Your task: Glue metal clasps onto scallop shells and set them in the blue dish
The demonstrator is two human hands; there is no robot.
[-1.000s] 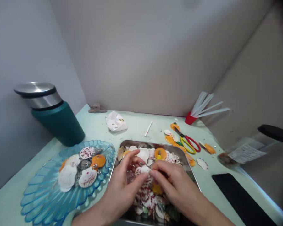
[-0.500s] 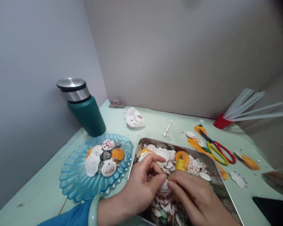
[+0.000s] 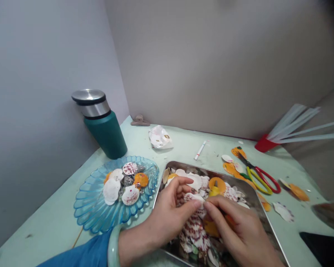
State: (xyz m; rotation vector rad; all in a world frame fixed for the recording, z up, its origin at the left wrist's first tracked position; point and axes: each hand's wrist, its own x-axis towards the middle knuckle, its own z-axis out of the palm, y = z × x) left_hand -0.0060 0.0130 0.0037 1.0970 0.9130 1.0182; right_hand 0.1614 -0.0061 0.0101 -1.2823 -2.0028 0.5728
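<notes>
your left hand (image 3: 168, 213) and your right hand (image 3: 239, 226) are close together over the metal tray (image 3: 255, 200), clamped on one white shell (image 3: 197, 198). the left thumb presses the near face of the shell; the left index finger is extended above it, and the other fingers curl behind. the right thumb and index finger pinch together at the shell's right edge. whether the fingertips of your two hands touch cannot be told.

the white shell is fan-shaped, with reddish marks toward its left side; your fingers cover part of it. it is above the heap of mixed shells (image 3: 195, 230) in the tray. a yellow nozzle bottle (image 3: 215, 192) lies among these, partly behind your right hand.

on the pale green surface (image 3: 48, 226), left of the tray, a blue scalloped plate (image 3: 90, 209) carries white, orange and speckled shells. a green bottle (image 3: 108, 137) with a steel lid stands behind the plate. to the right of the tray, red-and-yellow scissors (image 3: 251, 167) lie across orange pieces. a red cup (image 3: 264, 144) of translucent strips (image 3: 292, 120) is near the plain grey wall (image 3: 208, 70) behind the surface.
</notes>
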